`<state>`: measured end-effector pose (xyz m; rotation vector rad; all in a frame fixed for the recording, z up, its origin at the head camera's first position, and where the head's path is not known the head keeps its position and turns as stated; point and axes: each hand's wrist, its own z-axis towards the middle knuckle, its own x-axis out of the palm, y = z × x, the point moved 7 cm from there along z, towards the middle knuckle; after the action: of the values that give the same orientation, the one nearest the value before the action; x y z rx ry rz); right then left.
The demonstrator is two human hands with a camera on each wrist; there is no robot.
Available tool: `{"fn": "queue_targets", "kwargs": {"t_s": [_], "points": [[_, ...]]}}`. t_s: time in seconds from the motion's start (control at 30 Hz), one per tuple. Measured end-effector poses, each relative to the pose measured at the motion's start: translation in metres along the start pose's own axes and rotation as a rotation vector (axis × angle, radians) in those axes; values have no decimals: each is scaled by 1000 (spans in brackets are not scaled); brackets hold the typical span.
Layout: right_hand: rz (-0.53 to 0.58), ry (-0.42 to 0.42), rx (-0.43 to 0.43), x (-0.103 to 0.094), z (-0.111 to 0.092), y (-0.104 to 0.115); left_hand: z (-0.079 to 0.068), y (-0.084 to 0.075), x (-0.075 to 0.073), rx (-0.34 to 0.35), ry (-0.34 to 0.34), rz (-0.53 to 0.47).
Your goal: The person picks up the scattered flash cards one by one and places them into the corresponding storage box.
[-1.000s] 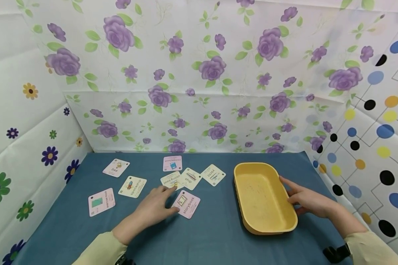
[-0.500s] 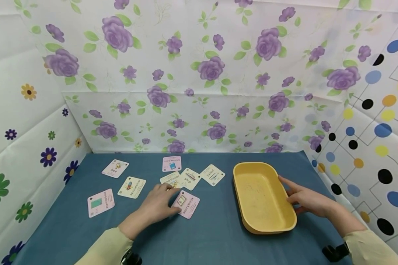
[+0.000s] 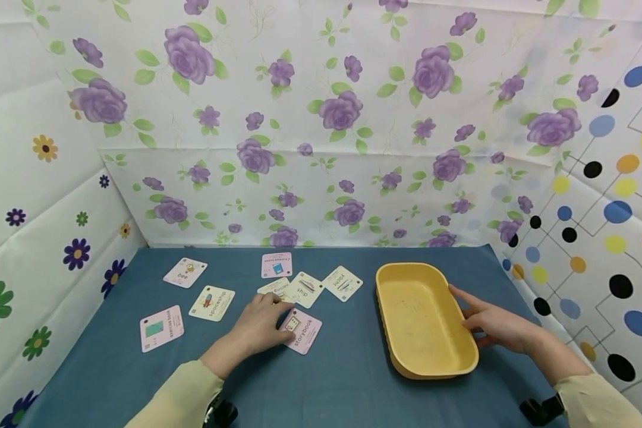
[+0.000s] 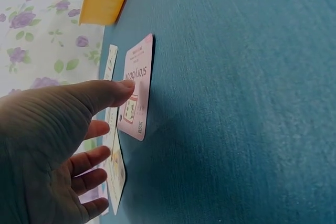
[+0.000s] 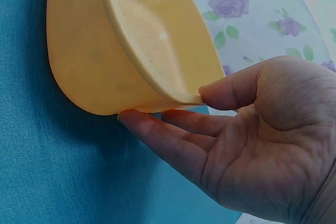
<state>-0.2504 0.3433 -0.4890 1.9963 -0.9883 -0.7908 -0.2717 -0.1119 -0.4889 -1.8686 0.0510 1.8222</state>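
My left hand [image 3: 259, 324] is over a pink "storybook" card [image 3: 306, 333], thumb at its left edge and index finger by its upper corner. In the left wrist view the thumb [image 4: 113, 94] overlaps the card while the other fingers are spread and slightly bent. Those fingers partly cover a pale boat card [image 3: 274, 288] behind. A "ship" card [image 3: 307, 289] overlaps that one. At the right, my right hand [image 3: 500, 327] holds the side of a yellow plastic tray [image 3: 428, 371]; in the right wrist view the thumb is on its rim [image 5: 181, 99], fingers against the wall below.
To the left lie "bee" [image 3: 185, 272], "spaceship" [image 3: 211, 303] and "exercise book" [image 3: 161, 329] cards. Behind are a "Chinese book" card [image 3: 276, 265] and a "yacht" card [image 3: 343, 283]. Flowered sheets [image 3: 299, 196] rise at the back edge of the blue cloth [image 3: 348, 380].
My left hand has shifted slightly right, its thumb further over the storybook card and its fingers covering more of the boat card. The right hand and tray stay in place.
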Motion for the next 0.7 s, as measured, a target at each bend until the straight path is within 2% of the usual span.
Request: {"fn": "queue_targets", "kwargs": {"t_s": [0.7], "points": [[11,-33,15,1,0,0,5,3,8,11,-11,38]]}}
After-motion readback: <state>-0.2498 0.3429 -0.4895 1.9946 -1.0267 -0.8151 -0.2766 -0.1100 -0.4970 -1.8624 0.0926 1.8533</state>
